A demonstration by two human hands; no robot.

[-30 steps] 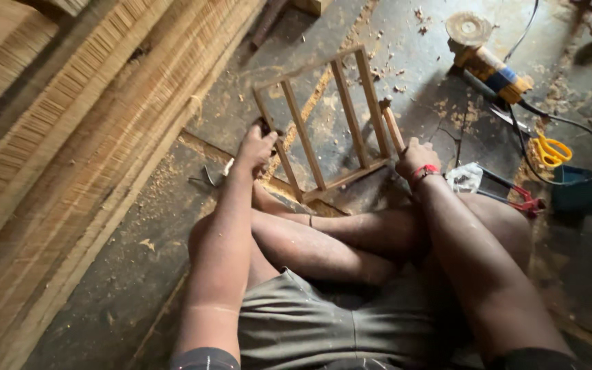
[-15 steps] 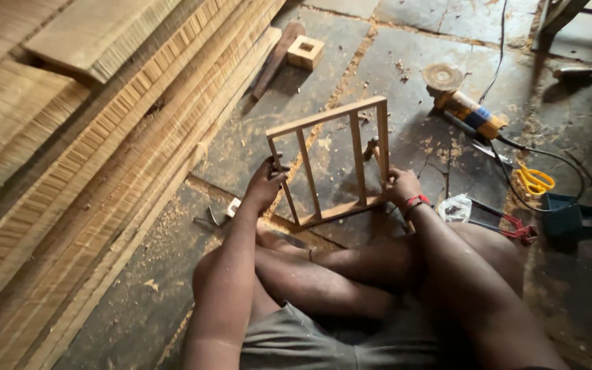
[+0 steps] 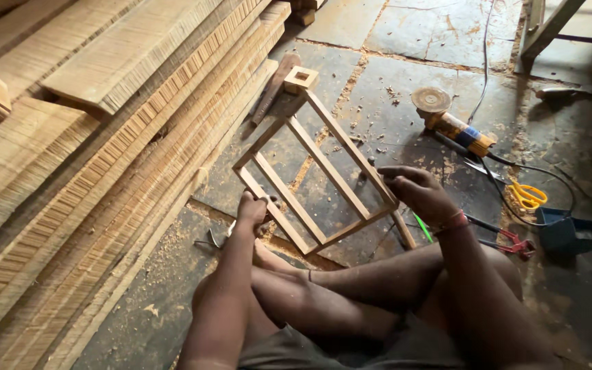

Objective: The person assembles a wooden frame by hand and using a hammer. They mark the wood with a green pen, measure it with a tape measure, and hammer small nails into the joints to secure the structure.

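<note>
Held tilted above the floor, the wooden frame [image 3: 313,171] is gripped at its near-left corner by the left hand [image 3: 251,209] and at its near-right rail by the right hand [image 3: 416,192]; a loose grip could probably let it twist and drop onto the grinder [image 3: 450,120] beyond the right hand.

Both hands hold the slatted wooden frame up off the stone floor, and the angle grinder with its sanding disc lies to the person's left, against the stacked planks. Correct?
Not quite. The head view shows the angle grinder lying to the person's right, away from the stacked planks. The left hand and right hand do hold the slatted wooden frame up.
</note>
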